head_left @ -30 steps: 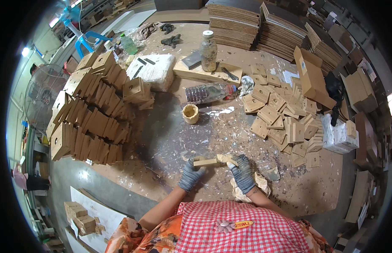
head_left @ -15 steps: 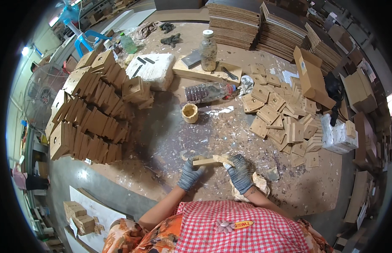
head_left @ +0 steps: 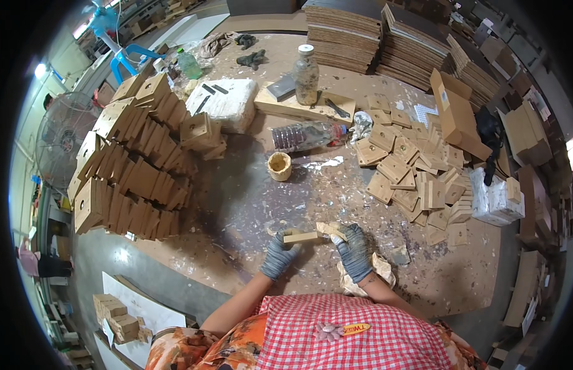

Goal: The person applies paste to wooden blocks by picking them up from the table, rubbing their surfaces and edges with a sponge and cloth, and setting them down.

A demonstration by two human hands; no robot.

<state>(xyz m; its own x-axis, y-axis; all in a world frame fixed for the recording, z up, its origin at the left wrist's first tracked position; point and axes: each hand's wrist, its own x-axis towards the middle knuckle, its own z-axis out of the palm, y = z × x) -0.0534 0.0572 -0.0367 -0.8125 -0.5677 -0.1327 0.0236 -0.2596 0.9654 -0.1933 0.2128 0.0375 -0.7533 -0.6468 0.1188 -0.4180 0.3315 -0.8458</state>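
Note:
Near the front of the worktable, my left hand (head_left: 277, 255), in a grey knit glove, is closed on a small wooden block (head_left: 302, 237) turned on its narrow edge. My right hand (head_left: 354, 250), gloved alike, pinches a folded pale tan scrap (head_left: 331, 230) at the block's right end. Whether the scrap is cloth or paper I cannot tell. Its left edge sits close to the block; contact is not clear. By my right wrist lies a crumpled cream cloth (head_left: 383, 269).
Stacked wooden blocks (head_left: 132, 166) rise at the left, and a loose heap of them (head_left: 394, 168) spreads at the right. A crusted tan cup (head_left: 279, 166), a lying plastic bottle (head_left: 302, 135) and an upright jar (head_left: 305, 77) stand farther back. An open cardboard box (head_left: 453, 117) is at far right.
The tan scrap in my right hand has shifted slightly, from lapping over the block's right end to showing more beside it. My left hand keeps its hold, nearly still.

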